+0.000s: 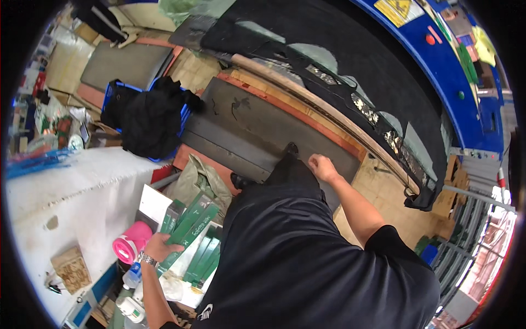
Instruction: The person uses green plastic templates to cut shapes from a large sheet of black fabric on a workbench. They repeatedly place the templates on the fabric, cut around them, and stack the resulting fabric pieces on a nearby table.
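My left hand [159,247], with a metal watch on its wrist, grips a long flat green strip [192,223] at the lower left. Thumb and fingers lie across the strip; its far end reaches up to the right. Pale handwriting marks it. More green strips [204,257] lie beside it, partly over white sheets. My right hand [323,167] hangs in front of my body, above a grey platform [246,120]. Its fingers are curled in, and nothing shows in them.
Black fabric [350,33] with cut-out openings covers a long table behind a wooden rail [323,107]. A blue crate [183,118] heaped with black cloth [150,118] stands at left. A pink roll [131,243] and a white-topped table [71,175] are near my left arm. Another person's legs [104,22] show far left.
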Tool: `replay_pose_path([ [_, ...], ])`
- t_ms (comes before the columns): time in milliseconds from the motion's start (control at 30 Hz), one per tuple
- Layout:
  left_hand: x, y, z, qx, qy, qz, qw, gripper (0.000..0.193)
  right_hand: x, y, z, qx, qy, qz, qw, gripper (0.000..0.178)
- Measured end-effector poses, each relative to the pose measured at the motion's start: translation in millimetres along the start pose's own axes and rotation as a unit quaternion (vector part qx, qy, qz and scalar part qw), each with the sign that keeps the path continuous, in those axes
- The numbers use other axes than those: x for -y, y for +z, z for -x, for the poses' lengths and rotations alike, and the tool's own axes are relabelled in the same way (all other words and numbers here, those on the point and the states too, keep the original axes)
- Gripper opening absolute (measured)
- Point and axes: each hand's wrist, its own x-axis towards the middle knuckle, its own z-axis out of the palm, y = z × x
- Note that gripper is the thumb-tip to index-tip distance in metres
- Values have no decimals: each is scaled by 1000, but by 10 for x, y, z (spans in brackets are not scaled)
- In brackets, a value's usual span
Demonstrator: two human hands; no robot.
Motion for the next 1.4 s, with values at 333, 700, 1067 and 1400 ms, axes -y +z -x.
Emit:
replay_pose_path([
  [333,-3374,-516,-384,-4,84,-206,975,39,-170,-841,121,29,-80,-132,988,25],
  [700,-6244,185,-1350,109,253,-413,868,41,-824,-1528,744,-11,-40,-204,978,21],
  [1067,-6957,771,-2154,247,266,-439,822,49,-497,-2016,990,-60,8,-209,976,28],
  [1400,-6708,703,-2542,232,413,-379,795,54,138,-3367,244,-283,-132,-54,948,42],
])
